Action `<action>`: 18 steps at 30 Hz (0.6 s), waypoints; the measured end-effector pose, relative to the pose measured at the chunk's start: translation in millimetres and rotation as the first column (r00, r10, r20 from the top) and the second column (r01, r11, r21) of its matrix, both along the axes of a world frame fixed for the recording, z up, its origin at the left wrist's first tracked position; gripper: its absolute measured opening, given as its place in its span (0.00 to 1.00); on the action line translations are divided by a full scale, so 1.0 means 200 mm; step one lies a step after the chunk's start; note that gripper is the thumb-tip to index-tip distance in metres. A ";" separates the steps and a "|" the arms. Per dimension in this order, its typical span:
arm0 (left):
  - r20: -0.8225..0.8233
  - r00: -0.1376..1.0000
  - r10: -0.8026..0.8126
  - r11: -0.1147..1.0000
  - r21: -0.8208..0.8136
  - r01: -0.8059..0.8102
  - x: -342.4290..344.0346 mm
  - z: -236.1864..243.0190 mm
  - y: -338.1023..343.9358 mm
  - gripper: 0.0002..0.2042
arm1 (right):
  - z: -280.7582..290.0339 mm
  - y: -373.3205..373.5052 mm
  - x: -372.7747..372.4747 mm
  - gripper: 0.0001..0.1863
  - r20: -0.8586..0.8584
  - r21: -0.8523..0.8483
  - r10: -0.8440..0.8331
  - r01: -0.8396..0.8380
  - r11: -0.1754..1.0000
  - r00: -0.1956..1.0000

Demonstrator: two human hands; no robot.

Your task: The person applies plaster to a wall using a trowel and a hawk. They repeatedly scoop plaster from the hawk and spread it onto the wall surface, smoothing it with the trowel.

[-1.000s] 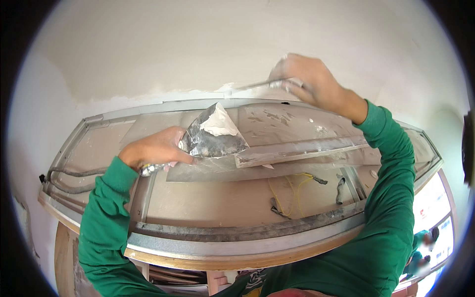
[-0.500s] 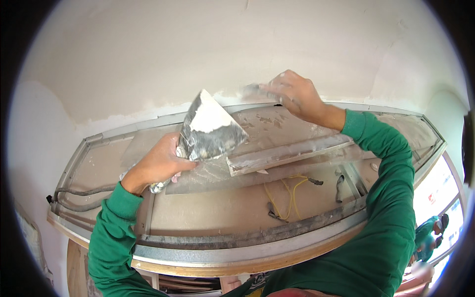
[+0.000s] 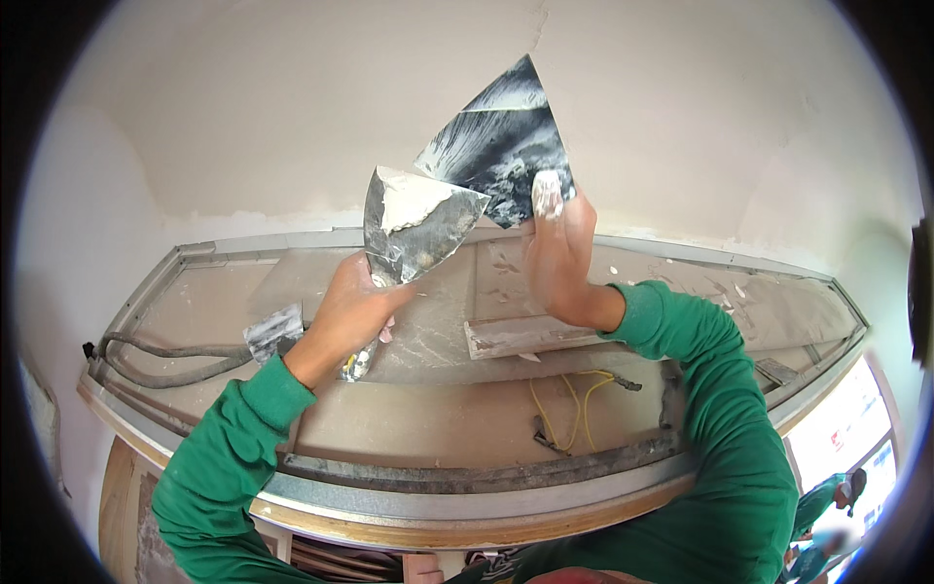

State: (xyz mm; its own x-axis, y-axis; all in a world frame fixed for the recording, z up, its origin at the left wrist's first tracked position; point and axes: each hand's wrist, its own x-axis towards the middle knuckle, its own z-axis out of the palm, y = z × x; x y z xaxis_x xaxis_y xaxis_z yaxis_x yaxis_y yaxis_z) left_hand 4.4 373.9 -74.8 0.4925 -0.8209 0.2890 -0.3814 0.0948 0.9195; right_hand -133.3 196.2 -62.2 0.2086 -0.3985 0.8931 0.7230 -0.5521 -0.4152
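My left hand [image 3: 355, 304] grips a wide putty knife [image 3: 423, 248] by its handle, with its blade turned upward. A lump of white filler [image 3: 409, 202] lies across the blade's upper part. Higher up and to the right, my right hand [image 3: 564, 248] holds a flat, dark scraper blade [image 3: 506, 146] streaked with white. Its white-smeared thumb presses on the blade's face, and the fingers behind are mostly hidden. The scraper's lower left edge meets or overlaps the putty knife's corner; I cannot tell whether they touch. Behind both tools rises the pale wall [image 3: 292, 117].
Below the wall lies a metal-edged frame [image 3: 467, 477] with dusty panels. On it are a flat board strip [image 3: 535, 336], yellow wires [image 3: 584, 409], a grey conduit loop [image 3: 175, 375] and a smeared flat piece [image 3: 274, 333]. A person in green [image 3: 827, 496] is at the far lower right.
My right hand has come from the wall's lower edge in toward the putty knife, and its scraper blade now points upward. My left hand has shifted slightly right.
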 end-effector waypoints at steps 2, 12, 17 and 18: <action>0.003 1.000 -0.008 1.000 -0.017 0.008 0.01 -0.01 0.00 0.11 | -0.02 0.02 -0.02 0.19 -0.059 -0.093 0.002 -0.007 0.996 0.998; 0.024 1.000 -0.003 0.999 -0.038 0.004 -0.05 0.05 0.03 0.12 | -0.06 -0.05 0.03 0.15 -0.214 -0.705 -0.347 0.102 0.702 0.913; 0.105 0.994 0.040 0.992 -0.120 -0.028 -0.05 0.12 0.05 0.14 | 0.04 -0.25 -0.03 0.13 -0.584 -0.443 -0.446 0.194 0.875 0.678; 0.131 0.990 0.056 0.990 -0.138 -0.038 -0.04 0.12 0.06 0.14 | 0.09 -0.30 -0.05 0.13 -0.679 -0.083 -0.115 0.080 0.993 0.725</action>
State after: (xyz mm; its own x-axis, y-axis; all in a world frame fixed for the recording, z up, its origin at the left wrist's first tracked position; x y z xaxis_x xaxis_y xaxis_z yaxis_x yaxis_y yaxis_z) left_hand -3.1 384.9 -51.7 0.4790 -0.7465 0.4618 -0.5073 0.1939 0.8397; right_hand -143.1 136.9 -44.2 0.7306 -0.4144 0.5426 0.1957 -0.6343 -0.7479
